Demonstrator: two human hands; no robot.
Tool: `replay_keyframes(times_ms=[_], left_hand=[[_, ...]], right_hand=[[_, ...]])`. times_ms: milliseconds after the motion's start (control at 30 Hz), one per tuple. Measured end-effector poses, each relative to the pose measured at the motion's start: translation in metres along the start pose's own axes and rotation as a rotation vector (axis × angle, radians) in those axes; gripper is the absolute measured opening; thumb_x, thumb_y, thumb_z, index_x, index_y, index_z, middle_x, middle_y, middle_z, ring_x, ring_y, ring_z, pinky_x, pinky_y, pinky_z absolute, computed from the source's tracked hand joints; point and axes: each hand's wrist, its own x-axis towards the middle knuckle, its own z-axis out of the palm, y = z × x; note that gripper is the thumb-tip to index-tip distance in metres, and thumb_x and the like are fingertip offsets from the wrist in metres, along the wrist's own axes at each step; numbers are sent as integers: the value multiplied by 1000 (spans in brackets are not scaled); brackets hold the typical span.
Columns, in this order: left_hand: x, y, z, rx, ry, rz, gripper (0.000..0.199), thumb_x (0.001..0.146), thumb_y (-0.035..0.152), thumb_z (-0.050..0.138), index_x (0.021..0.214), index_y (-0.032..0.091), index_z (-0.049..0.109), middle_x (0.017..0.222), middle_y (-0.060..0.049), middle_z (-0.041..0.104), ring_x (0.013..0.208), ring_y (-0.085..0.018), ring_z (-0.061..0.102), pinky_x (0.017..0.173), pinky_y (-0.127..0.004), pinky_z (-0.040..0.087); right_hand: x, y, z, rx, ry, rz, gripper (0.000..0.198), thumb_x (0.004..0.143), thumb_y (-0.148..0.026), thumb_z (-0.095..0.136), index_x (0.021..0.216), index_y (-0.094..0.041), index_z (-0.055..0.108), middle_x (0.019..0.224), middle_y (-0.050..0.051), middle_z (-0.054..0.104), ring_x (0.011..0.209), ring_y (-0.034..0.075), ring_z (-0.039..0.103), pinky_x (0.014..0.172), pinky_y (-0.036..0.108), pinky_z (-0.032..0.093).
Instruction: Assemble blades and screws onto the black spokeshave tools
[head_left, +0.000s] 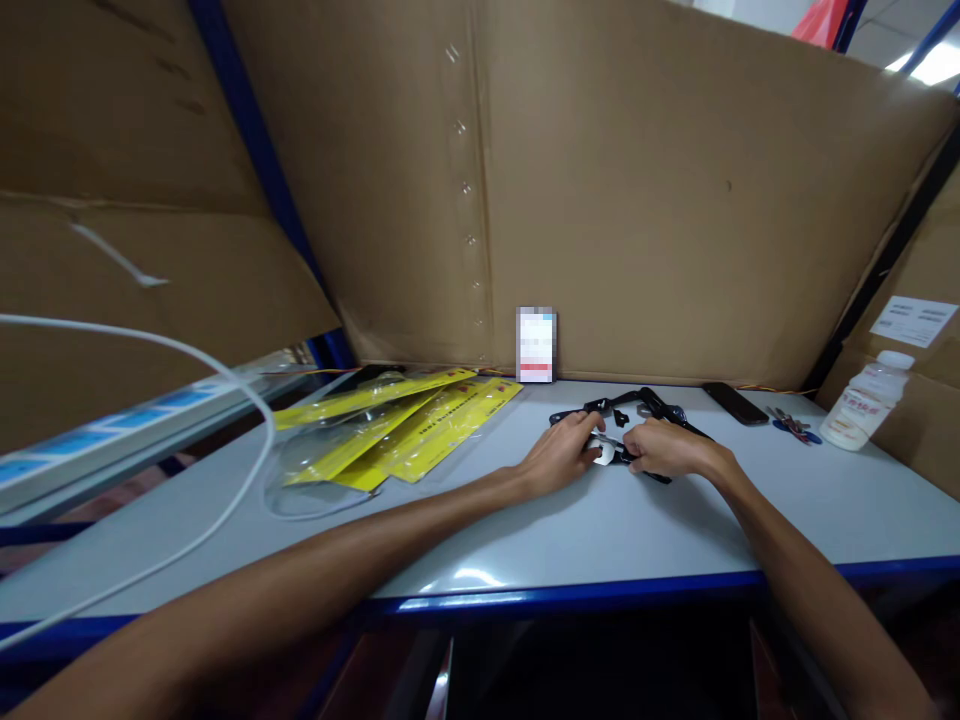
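My left hand (561, 452) reaches in from the left, its fingers closed round one side of a small black part with a white piece (604, 456) on it. From the right, my right hand (666, 448) pinches the other end of the same part. My fingers cover much of it, so its exact kind does not show. Just behind my hands lies a jointed black frame (651, 398) with bent arms. A small loose black piece (620, 418) sits between the hands and that frame.
Clear plastic packages with yellow cards (450, 430) lie at left, beside a white power strip (120, 435) and looping white cable (259, 400). A phone (536, 345) stands against the cardboard. To the right are a dark phone-like slab (735, 404), keys (793, 427) and a bottle (862, 405).
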Motion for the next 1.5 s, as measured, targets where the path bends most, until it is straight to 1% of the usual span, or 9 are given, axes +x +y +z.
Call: replay_keyframes(times_ms=[100,200,300,467,600,800,967,1333,1500], left_hand=[[-2,-2,2,117,-3,102,25,90,17,57,114,20,56,114,-9,56,93,-22,58,75,-33,50],[-2,-4,2,154,-24,193,13,93,16,53,104,19,60,109,-9,56,97,-24,56,75,-34,51],[-2,-7,-3,176,-57,309,10,97,22,54,99,17,63,106,-10,59,102,-26,56,84,-38,52],[-3,-12,-16,189,-97,432,16,96,24,60,109,19,68,116,-11,63,106,-26,59,96,-44,48],[-3,-14,-21,151,-114,442,21,96,24,62,114,23,73,116,-10,65,107,-26,60,97,-44,48],[0,-20,-20,141,-122,433,19,95,24,64,109,26,78,122,-10,65,112,-27,61,100,-44,47],[0,-26,-14,114,-88,435,22,97,26,62,112,27,78,121,-11,66,112,-26,61,101,-45,48],[0,-17,-15,187,-76,430,23,98,32,62,117,26,75,122,-12,64,114,-29,58,99,-47,47],[0,-12,-9,200,-74,380,24,95,41,67,108,23,76,118,-11,65,112,-29,59,98,-46,48]], right_hand=[[2,3,1,8,20,-11,8,86,-20,64,80,-17,59,75,3,58,68,15,50,58,27,27],[7,10,5,15,30,-37,11,85,-21,66,78,-18,58,72,1,56,68,15,49,58,27,27],[11,18,8,51,24,-44,13,85,-24,68,77,-19,58,70,1,56,67,15,50,58,27,28],[14,26,13,72,29,-43,10,84,-28,68,82,-20,62,75,2,58,71,16,53,60,26,30],[16,30,14,72,14,-32,12,85,-31,66,87,-19,64,77,2,60,70,16,54,61,26,31],[16,32,13,66,7,-1,11,86,-29,63,86,-18,65,75,3,61,64,15,54,58,26,31],[12,29,8,10,32,5,9,87,-27,64,90,-19,68,79,4,66,71,18,58,58,26,30],[12,27,9,-8,60,-16,10,87,-29,66,91,-20,68,83,5,64,76,18,56,60,26,29],[9,22,8,-28,64,-41,9,87,-28,64,90,-20,67,83,5,65,76,19,56,61,27,28]])
